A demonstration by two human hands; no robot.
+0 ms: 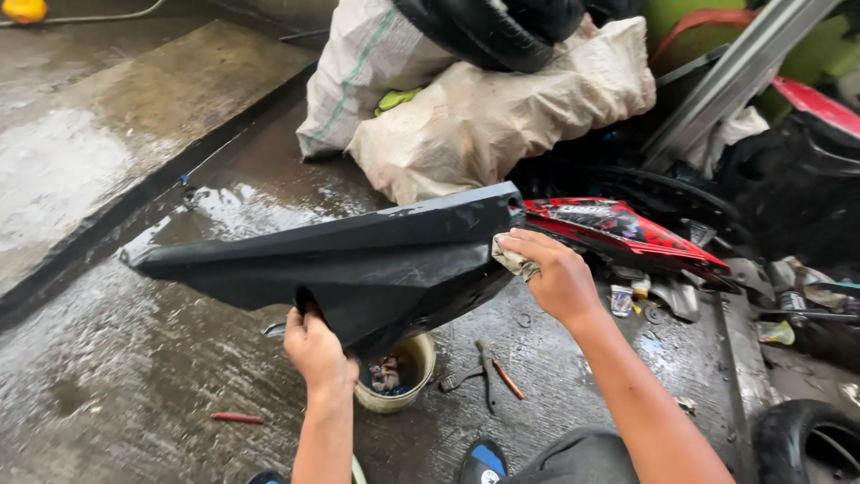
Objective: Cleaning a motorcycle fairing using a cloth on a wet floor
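Note:
A long black plastic motorcycle body panel (358,255) is held up over the wet concrete floor, its pointed end toward the left. My left hand (315,351) grips the panel's lower edge from underneath. My right hand (554,276) presses a small dirty rag (512,260) against the panel's right end. Just behind that end lies a red and black fairing piece (627,231).
A small cream tub (403,387) of parts stands under the panel, with pliers (484,369) and a red-handled tool (507,379) beside it. Stuffed sacks (484,108) with a tyre on top sit behind. Scattered clutter lies at right, another tyre (806,439) at lower right.

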